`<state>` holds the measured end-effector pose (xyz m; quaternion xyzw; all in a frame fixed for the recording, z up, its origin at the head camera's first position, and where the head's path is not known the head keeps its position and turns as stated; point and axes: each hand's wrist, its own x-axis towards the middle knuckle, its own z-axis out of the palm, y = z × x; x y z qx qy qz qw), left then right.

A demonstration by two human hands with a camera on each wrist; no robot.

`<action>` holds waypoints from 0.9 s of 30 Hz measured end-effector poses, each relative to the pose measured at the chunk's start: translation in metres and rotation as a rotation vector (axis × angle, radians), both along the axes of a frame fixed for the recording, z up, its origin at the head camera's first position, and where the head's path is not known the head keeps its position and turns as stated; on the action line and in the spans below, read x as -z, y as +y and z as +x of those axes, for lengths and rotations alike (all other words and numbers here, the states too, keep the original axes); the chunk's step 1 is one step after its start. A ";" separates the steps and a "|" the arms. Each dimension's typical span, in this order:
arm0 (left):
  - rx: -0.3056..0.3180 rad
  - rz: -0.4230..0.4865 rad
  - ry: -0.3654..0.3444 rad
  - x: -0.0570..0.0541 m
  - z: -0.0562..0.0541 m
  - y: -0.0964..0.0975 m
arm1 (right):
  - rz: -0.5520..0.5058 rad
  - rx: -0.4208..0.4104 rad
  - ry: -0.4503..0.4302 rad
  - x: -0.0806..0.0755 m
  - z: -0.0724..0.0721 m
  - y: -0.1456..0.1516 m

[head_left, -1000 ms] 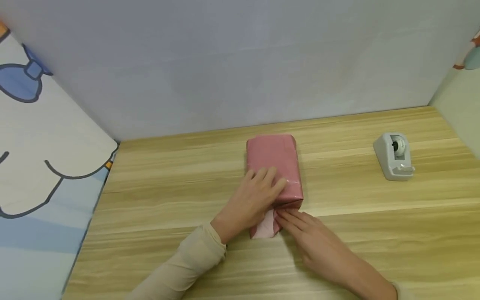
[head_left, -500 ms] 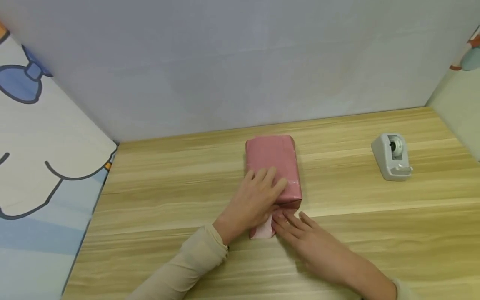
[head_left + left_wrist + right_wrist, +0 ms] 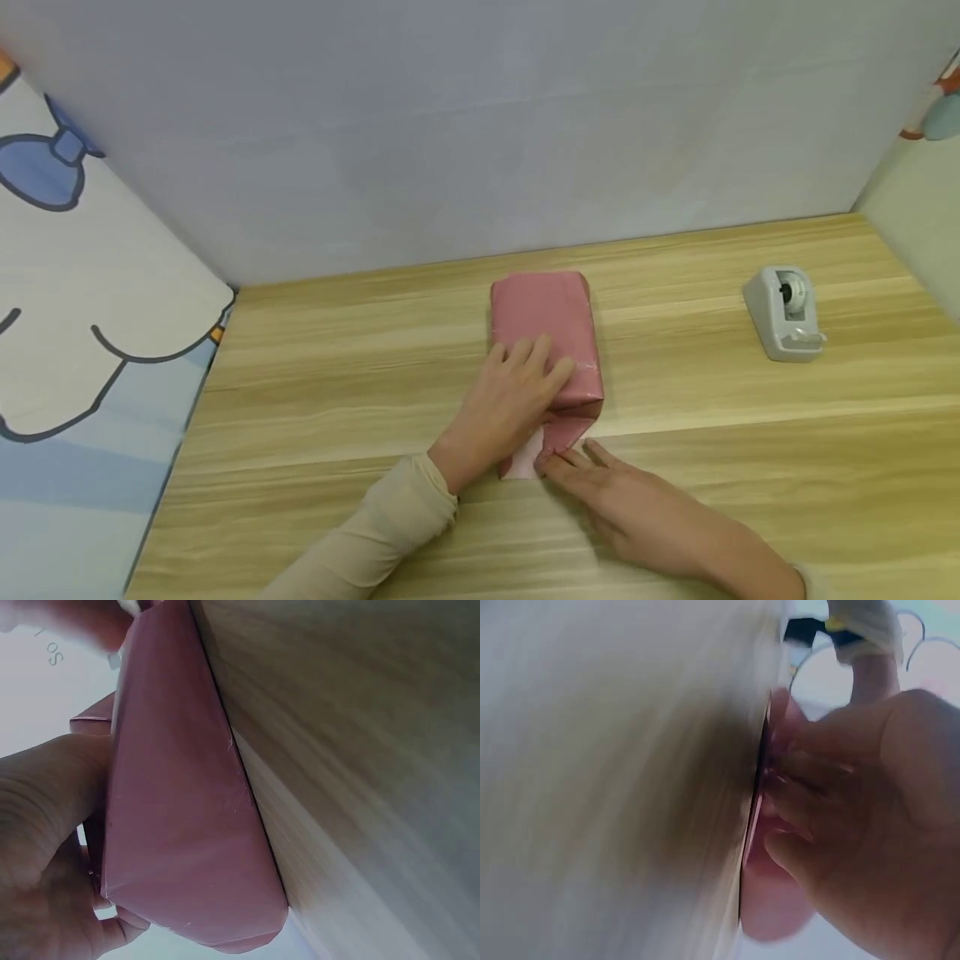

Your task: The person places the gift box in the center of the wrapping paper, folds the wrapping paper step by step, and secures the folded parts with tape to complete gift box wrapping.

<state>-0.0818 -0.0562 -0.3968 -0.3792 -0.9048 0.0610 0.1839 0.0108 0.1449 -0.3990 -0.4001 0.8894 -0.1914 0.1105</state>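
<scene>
A box wrapped in pink paper (image 3: 542, 308) lies flat on the wooden table, its long side running away from me. My left hand (image 3: 498, 404) rests on its top near the front end, fingers spread over the paper. From that end a paper flap (image 3: 524, 461) sticks out towards me, pale inside, with its right side folded in as a pink slanted piece (image 3: 564, 432). My right hand (image 3: 630, 512) presses the folded edge near the flap's tip with its fingertips, fingers mostly extended. In the left wrist view the box's smooth pink side (image 3: 180, 787) stands against the table.
A grey tape dispenser (image 3: 786, 315) with a roll in it stands on the right of the wooden table (image 3: 337, 375). A pale wall (image 3: 510, 133) rises along the back edge. Cartoon-printed panel (image 3: 90, 292) borders the left side.
My right hand has slid from beside the box's front end towards me, along the folded flap, uncovering more of the pink fold. The left hand and the box stay nearly in place.
</scene>
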 end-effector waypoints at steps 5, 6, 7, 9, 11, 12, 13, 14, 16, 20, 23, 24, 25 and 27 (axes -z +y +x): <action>0.003 0.009 0.000 0.002 0.001 0.002 | 0.013 0.122 0.055 0.001 -0.005 0.015; 0.001 0.010 -0.008 0.002 0.001 0.002 | 0.032 0.118 0.071 0.002 -0.006 0.015; -0.001 0.014 -0.014 0.002 0.001 0.002 | 0.048 0.106 0.082 0.003 -0.006 0.015; -0.004 0.021 -0.025 0.002 0.001 0.002 | 0.077 0.060 0.102 0.005 -0.006 0.012; -0.005 0.032 -0.027 0.003 0.000 0.002 | 0.097 0.002 0.128 0.006 -0.006 0.007; -0.005 0.037 -0.029 0.003 0.000 0.002 | 0.096 -0.022 0.142 0.007 -0.006 0.005; -0.005 0.043 -0.027 0.003 -0.001 0.002 | 0.091 -0.039 0.145 0.006 -0.005 0.003; -0.007 0.045 -0.027 0.002 -0.001 0.002 | 0.083 -0.050 0.135 0.005 -0.005 0.002; -0.008 0.047 -0.032 0.002 -0.001 0.003 | 0.032 -0.041 0.068 0.003 -0.005 0.003; -0.004 0.045 -0.050 0.002 -0.001 0.004 | -0.146 0.123 -0.050 -0.001 -0.012 0.017; 0.002 0.052 -0.062 0.002 -0.001 0.004 | -0.243 0.340 -0.028 -0.001 -0.022 0.027; 0.004 0.057 -0.064 0.002 -0.001 0.004 | -0.256 0.407 -0.026 0.000 -0.026 0.029; 0.004 0.058 -0.062 0.002 -0.001 0.003 | -0.260 0.464 -0.032 0.000 -0.030 0.031; 0.004 0.059 -0.059 0.001 -0.001 0.003 | -0.226 0.530 -0.039 0.002 -0.039 0.031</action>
